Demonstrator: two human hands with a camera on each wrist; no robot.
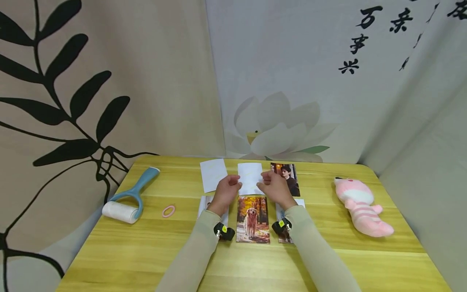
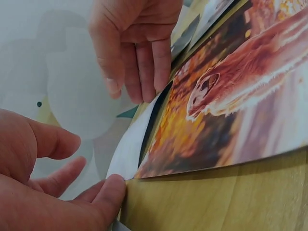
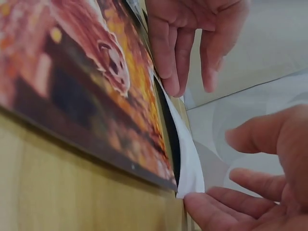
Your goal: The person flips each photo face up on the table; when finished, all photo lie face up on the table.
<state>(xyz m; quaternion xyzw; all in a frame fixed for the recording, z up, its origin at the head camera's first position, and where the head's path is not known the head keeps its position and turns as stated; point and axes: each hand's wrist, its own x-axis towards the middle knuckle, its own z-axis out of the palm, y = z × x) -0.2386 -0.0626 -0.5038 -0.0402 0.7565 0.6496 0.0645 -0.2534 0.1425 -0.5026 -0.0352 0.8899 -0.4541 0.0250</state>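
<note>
A white card point(image 1: 250, 178), blank side up, lies in the back row between my hands. My left hand point(image 1: 227, 190) is at its left edge, fingers loosely bent and spread, one fingertip right at the near corner in the left wrist view. On the opposite edge, my right hand point(image 1: 276, 188) has its fingers apart, with a fingertip point(image 3: 195, 199) at the other near corner. The card bows slightly upward. Just in front of it lies a photo of a golden dog among autumn leaves point(image 1: 252, 221).
Another white card point(image 1: 213, 175) lies back left, and a portrait photo point(image 1: 290, 178) back right. Two more photos are partly hidden under my forearms. A blue-handled lint roller point(image 1: 133, 196) and pink ring point(image 1: 168, 211) lie left; a pink plush toy point(image 1: 361, 207) lies right.
</note>
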